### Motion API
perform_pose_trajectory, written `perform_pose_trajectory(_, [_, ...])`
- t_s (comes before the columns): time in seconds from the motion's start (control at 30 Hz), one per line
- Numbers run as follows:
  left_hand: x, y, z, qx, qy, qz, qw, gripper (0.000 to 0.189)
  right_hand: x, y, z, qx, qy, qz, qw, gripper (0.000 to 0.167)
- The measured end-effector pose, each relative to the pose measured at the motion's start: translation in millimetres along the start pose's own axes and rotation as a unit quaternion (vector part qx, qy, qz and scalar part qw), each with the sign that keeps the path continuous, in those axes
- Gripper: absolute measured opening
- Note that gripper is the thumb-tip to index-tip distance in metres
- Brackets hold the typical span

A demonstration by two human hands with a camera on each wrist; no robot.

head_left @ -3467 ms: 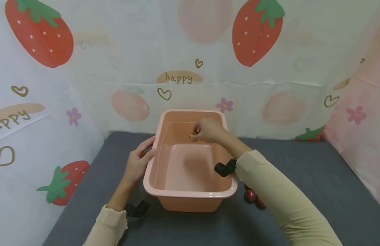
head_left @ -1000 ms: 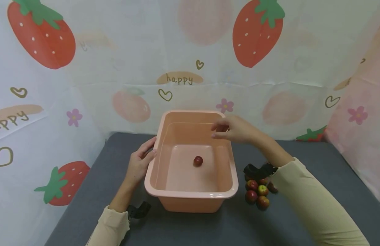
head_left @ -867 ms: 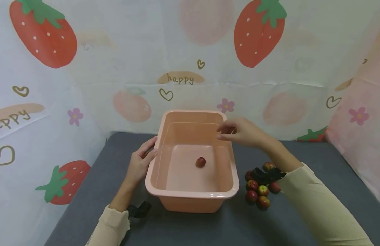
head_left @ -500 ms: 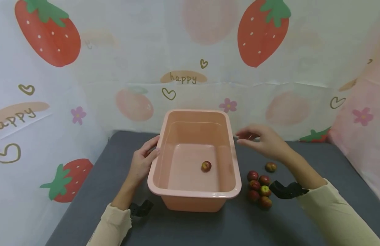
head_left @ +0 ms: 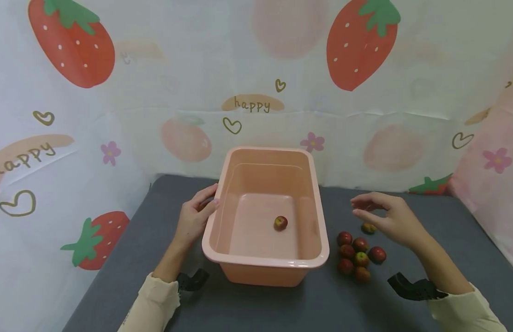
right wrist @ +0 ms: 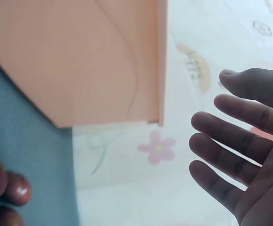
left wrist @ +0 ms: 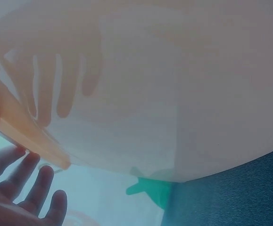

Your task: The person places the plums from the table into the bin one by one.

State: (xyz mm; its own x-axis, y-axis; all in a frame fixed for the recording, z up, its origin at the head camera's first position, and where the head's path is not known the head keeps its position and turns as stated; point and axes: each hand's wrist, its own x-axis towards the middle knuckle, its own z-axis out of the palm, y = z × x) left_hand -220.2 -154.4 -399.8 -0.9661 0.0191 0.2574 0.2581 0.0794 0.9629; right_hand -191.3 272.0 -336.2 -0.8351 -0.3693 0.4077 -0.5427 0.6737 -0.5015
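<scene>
A peach-coloured plastic basin (head_left: 298, 263) stands on the dark cloth, with one small red and yellow apple (head_left: 280, 223) on its floor. At its left rim my left hand (head_left: 195, 216) holds on, thumb on the rim and fingers along the outer side; in the left wrist view the fingers (left wrist: 42, 186) reach up under the rim. My right hand (head_left: 391, 216) hovers right of the basin with loosely bent fingers and nothing in them. Below and left of it lies a cluster of small apples (head_left: 361, 259), mostly red, one yellow-green. Another apple (head_left: 368, 228) sits behind, partly hidden by this hand.
The dark grey cloth (head_left: 273, 309) covers the table. Behind it hangs a white printed curtain (head_left: 248, 60) with strawberries, hearts and flowers, close to the basin's far end. Each wrist carries a black camera mount (head_left: 416, 287).
My right hand has let go of a small apple into the basin, where it rolled slightly right. The hand then moved right and down, toward the apples. My left hand stays on the rim.
</scene>
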Motion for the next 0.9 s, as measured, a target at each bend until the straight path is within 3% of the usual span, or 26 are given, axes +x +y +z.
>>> perform_pose_trajectory(0.27, [-0.6,1.2,1.4,-0.002,0.002,-0.008,1.0,0.046,-30.0,21.9,-0.2,0.002,-0.003,0.072,0.9974,0.023])
perform_pose_trajectory(0.63, [-0.5,-0.5,3.3,-0.009,0.016,0.002,0.9998,0.044,-60.0,49.4,14.2,-0.021,-0.038,0.165,0.9853,0.031])
perform_pose_trajectory(0.9, [-0.7,-1.7,3.0,-0.001,0.013,0.009,0.9999,0.044,-71.3,68.1,22.3,-0.026,-0.043,0.184,0.9816,0.03])
